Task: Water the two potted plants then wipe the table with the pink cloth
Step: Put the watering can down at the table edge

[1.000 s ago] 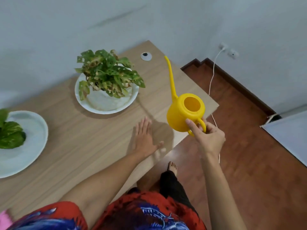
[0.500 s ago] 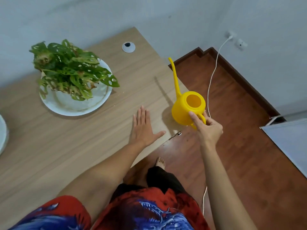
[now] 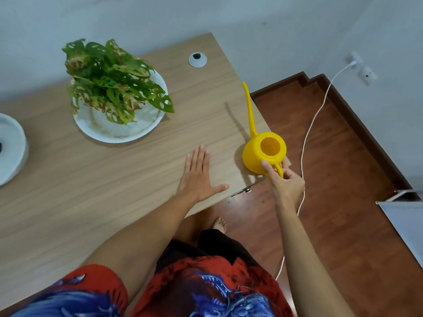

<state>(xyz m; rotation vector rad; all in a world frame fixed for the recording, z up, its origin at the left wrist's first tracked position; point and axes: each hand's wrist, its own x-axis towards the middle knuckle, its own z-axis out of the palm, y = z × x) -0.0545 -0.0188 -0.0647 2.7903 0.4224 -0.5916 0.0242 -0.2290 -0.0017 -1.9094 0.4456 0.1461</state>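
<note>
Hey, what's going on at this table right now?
A person stands at a wooden table. Their right hand grips the handle of a yellow watering can at the table's right corner, upright, spout pointing away. The left hand lies flat and open on the tabletop. A leafy potted plant sits in a white dish farther back. No pink cloth is in view.

Pale grey walls [image 3: 251,17] meet a reddish wood floor [image 3: 343,179] with dark skirting [image 3: 357,120].

The left hand [image 3: 198,174] is laid flat, palm down, fingers extended and thumb spread, with the forearm stretched forward. The right hand [image 3: 285,183] is closed in a grip, index finger extended, arm reaching forward.
</note>
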